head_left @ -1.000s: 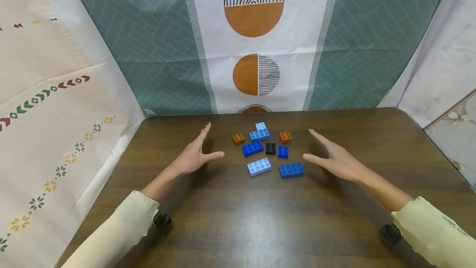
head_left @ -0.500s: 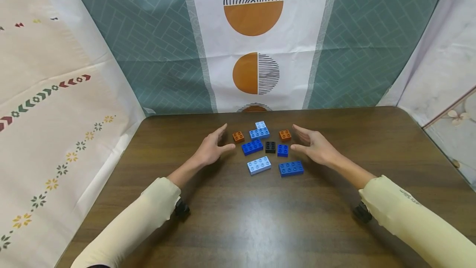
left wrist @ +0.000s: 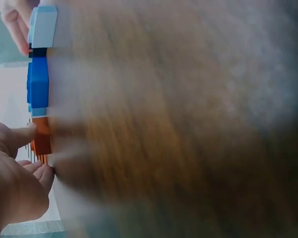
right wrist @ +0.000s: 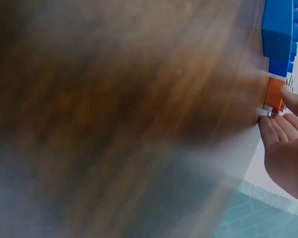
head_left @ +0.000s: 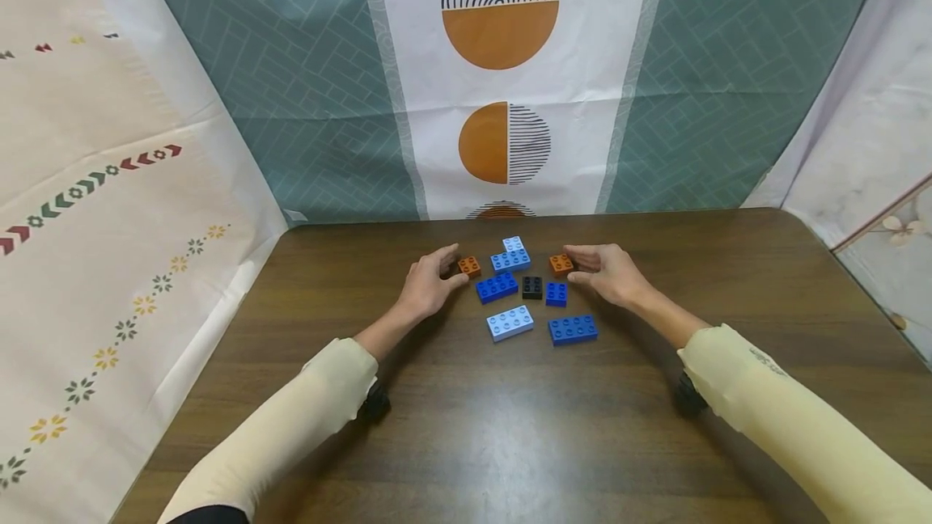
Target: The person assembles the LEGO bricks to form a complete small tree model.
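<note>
My left hand (head_left: 428,285) stands just left of an orange two-by-two brick (head_left: 469,267), thumb and fingers spread around its near side. In the left wrist view the thumb is close to this orange brick (left wrist: 42,135), and the fingertips lie below it on the table, slightly apart. At the right, my right hand (head_left: 610,273) reaches in beside a second orange brick (head_left: 561,265). Its thumb appears next to the orange brick (right wrist: 274,93) in the right wrist view, with the fingertips just below; whether the thumb touches is unclear.
Between the hands lie a dark blue brick (head_left: 497,288), a black brick (head_left: 532,288), a small blue brick (head_left: 557,294) and light blue bricks (head_left: 510,259). Nearer are a pale blue brick (head_left: 510,323) and a blue brick (head_left: 573,330). Cloth (head_left: 320,103) hangs behind the wooden table (head_left: 495,427).
Both hands have moved inward from the two sides, each coming up beside an orange brick, and their fingers have drawn closer to the thumbs. The bricks keep their places.
</note>
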